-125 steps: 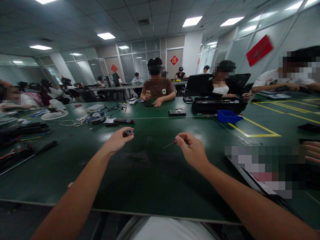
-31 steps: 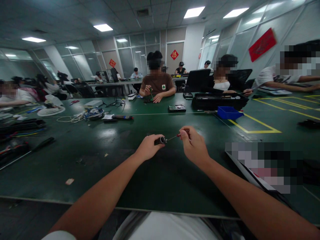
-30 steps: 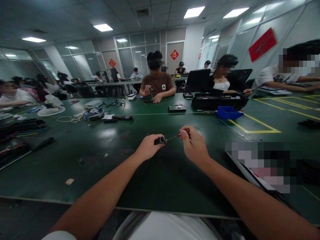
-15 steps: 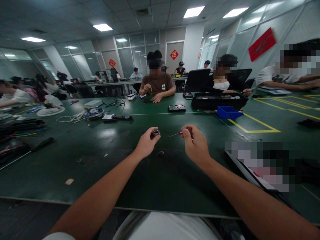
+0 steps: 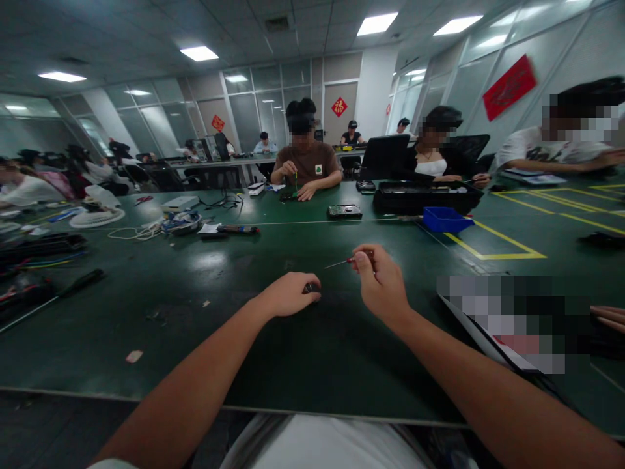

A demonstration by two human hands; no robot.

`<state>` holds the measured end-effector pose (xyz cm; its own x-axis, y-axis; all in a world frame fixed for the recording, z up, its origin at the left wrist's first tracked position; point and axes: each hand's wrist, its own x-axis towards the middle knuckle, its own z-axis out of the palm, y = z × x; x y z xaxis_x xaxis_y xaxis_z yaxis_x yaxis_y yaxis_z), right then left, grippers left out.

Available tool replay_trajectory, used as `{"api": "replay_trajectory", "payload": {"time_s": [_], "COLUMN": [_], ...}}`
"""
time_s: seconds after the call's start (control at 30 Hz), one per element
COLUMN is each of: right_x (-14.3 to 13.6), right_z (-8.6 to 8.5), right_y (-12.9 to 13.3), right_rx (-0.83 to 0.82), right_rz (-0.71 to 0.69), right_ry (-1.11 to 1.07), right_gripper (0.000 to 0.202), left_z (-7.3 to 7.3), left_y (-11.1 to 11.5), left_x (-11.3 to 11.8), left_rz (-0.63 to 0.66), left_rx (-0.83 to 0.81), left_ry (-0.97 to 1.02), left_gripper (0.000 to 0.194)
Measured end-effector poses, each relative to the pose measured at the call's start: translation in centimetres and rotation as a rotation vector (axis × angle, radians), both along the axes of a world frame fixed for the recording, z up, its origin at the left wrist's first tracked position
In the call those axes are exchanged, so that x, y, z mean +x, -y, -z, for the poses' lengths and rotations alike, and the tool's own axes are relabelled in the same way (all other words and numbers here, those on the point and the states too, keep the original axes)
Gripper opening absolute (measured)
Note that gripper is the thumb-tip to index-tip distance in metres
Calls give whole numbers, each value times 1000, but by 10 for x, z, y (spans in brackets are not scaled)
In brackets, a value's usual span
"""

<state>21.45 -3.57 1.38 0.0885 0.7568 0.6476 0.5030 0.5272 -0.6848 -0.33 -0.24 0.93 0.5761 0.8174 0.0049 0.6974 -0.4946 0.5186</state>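
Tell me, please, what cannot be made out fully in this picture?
All in the head view:
Dark piece: shape mostly hidden by the left hand.
Screwdriver: handle mostly covered by the right hand.
Another person's hand: cut off by the right edge.
Hard drive: fine details too small.

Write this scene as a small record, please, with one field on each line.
Left hand: curled around a small dark part, mostly hidden
Right hand: holds a thin screwdriver, tip toward the left hand but apart from it
Surface: green table
Beyond the hands: hard drive, with a blue bin to its right
Opposite: co-worker in a brown shirt, holding a thin tool
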Motion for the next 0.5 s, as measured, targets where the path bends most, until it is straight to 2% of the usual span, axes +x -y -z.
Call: {"api": "replay_trajectory", "payload": {"time_s": [0.1, 0.2, 0.5], "right_x": [-1, -1, -1], "right_z": [0, 0, 0], "right_y": [1, 1, 0], "right_rx": [-1, -17, -34], "right_rz": [-11, -19, -29], "right_ry": [0, 3, 3], "right_gripper": [22, 22, 23], "left_z": [2, 2, 4], "left_y": [-1, -1, -2], "left_x": [-2, -3, -4], "left_rz": [86, 86, 30], "left_rx": [-23, -20, 33], "left_ry": [-141, -214, -161], "left_gripper": [31, 29, 24]}}
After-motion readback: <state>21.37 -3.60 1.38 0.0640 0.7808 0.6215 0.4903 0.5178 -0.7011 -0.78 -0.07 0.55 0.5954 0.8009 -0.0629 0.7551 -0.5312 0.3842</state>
